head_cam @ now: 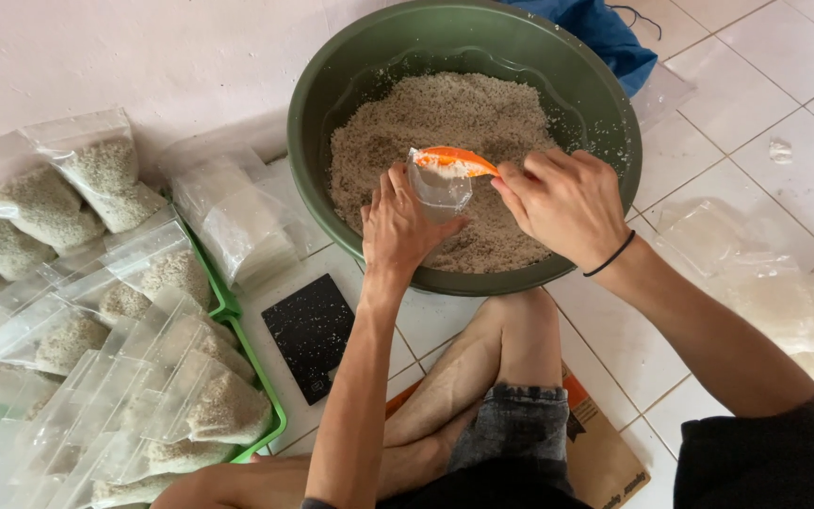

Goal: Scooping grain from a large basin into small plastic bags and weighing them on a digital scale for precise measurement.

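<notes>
The person sat on the tiled floor [708,123] over a green basin [332,104] of pale grain [426,123]. The left hand [402,221] pinched the rim of a small clear bag [440,188], holding it open above the grain. The right hand [567,203] gripped an orange scoop [454,160], tipped at the bag's mouth. Judgement: the fill would go best with the mouth held wide and the scoop lip kept inside it, poured slowly over the basin so spill falls back in. A black scale [311,332] lay near the knee; filled bags [190,377] sat in a green tray [270,396] to the left.
</notes>
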